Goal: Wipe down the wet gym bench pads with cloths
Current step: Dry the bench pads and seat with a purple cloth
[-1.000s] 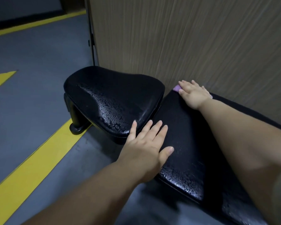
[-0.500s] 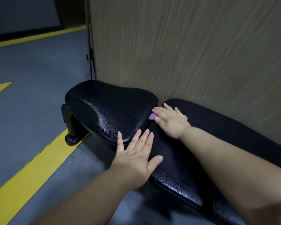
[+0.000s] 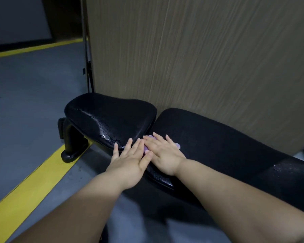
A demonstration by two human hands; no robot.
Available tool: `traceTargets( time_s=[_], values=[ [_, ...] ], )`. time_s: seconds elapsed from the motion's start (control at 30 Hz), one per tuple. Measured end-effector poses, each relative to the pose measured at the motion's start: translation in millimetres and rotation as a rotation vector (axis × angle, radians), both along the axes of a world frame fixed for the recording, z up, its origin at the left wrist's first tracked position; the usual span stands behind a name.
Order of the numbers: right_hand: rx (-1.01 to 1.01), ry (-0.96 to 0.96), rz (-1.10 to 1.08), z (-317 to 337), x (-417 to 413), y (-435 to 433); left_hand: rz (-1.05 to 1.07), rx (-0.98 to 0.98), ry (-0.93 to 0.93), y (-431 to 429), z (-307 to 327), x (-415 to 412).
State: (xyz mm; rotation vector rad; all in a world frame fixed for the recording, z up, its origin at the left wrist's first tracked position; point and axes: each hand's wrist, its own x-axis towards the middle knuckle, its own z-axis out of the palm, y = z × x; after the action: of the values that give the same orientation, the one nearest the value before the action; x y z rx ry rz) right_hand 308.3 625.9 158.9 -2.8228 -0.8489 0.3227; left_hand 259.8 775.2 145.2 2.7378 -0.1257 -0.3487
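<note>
Purple cloth (image 3: 178, 146) lies flat under the right hand (image 3: 162, 153) on the long back pad (image 3: 218, 141), dragged from beside the wood-grain panel (image 3: 200, 58) to the near corner, next to the left hand (image 3: 130, 157). Both hands press with straight fingers, gripping nothing; the seat pad (image 3: 111, 118) still glistens, awaiting wiping.

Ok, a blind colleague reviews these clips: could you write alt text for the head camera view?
A right hand presses a purple cloth on the long black bench pad, the left hand flat beside it at the edge of the wet seat pad. A wood-grain panel stands behind; a yellow line marks the grey floor.
</note>
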Motion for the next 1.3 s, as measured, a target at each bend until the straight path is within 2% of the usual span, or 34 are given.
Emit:
traceTargets(
  time_s=[0.37, 0.53, 0.67, 0.9, 1.0, 1.1, 1.3],
  values=[
    [-0.009, -0.060, 0.135, 0, -53, -10, 0.053, -0.161, -0.023, -12, 4, -1],
    [-0.020, -0.143, 0.215, -5, -77, -31, 0.022, -0.179, -0.016, -34, 7, -4],
    [-0.097, -0.212, 0.188, -12, -96, -62, -0.017, -0.138, -0.010, -52, 7, -7],
    [-0.080, -0.185, -0.014, -10, -118, -141, -0.063, 0.139, -0.093, -77, 3, -10],
    [-0.156, -0.256, -0.129, -12, -127, -179, -0.095, 0.209, -0.136, -81, 1, -13],
    [-0.155, -0.225, -0.318, -13, -130, -229, -0.123, 0.231, -0.156, -84, 1, -15],
    [-0.190, -0.148, -0.835, -10, -134, -321, -0.131, 0.258, -0.163, -92, 2, -21]
  ],
)
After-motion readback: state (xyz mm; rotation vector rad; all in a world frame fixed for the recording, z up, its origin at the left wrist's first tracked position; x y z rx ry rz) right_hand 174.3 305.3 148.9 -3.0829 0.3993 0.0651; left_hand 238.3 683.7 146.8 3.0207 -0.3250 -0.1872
